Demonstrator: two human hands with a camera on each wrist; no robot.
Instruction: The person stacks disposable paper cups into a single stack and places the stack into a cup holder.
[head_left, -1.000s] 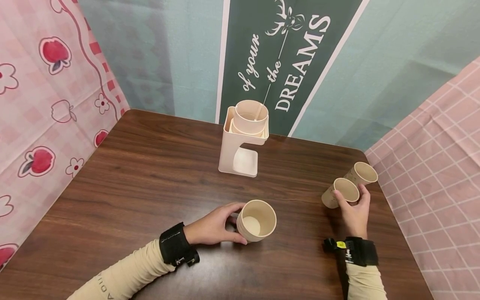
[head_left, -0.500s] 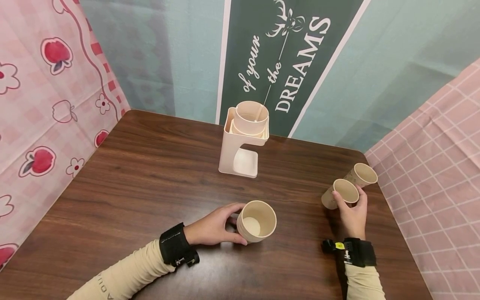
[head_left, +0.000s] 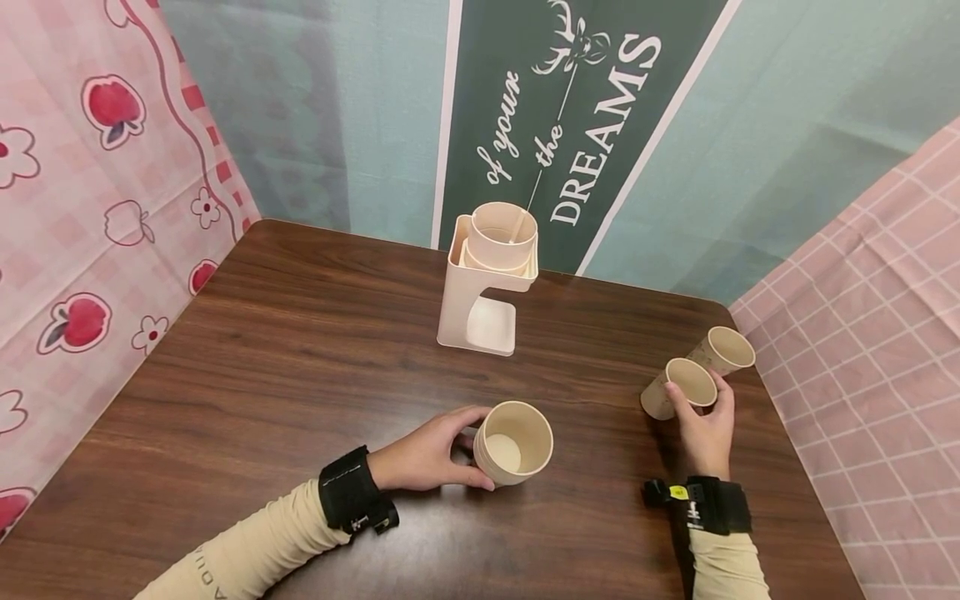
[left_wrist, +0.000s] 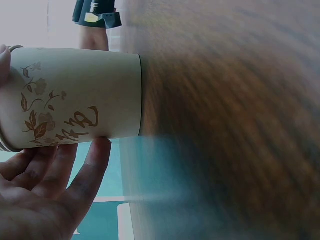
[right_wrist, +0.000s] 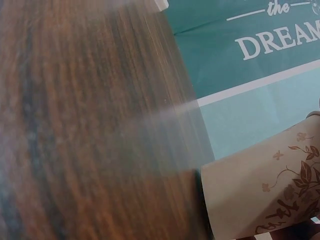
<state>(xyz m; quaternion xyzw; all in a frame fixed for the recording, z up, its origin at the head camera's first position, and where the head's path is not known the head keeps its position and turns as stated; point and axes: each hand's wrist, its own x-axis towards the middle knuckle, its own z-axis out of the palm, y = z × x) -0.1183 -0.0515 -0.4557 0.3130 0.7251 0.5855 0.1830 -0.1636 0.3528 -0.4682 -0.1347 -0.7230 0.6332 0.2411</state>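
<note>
In the head view my left hand [head_left: 427, 454] grips a beige paper cup [head_left: 529, 433] that stands upright near the middle of the table. Lines below its rim may be stacked rims; I cannot tell. Brown flowers and lettering decorate the side of this cup [left_wrist: 80, 95] in the left wrist view, with fingers around it. At the right, my right hand [head_left: 705, 429] holds another beige paper cup [head_left: 657, 400] between thumb and fingers. The base of that cup [right_wrist: 250, 200] is at the tabletop in the right wrist view. A third paper cup [head_left: 723, 350] stands just behind it.
A pale pink toy-like coffee machine [head_left: 453, 304] stands at the back middle of the wooden table [head_left: 300, 333], a round container [head_left: 502, 250] and thin stick in its top. Curtains hang behind and at both sides, the pink checked cloth [head_left: 862, 375] close to the right edge.
My right hand has shifted slightly left, and the cup in it has moved a little left and toward me. My left hand and its cup look the same.
</note>
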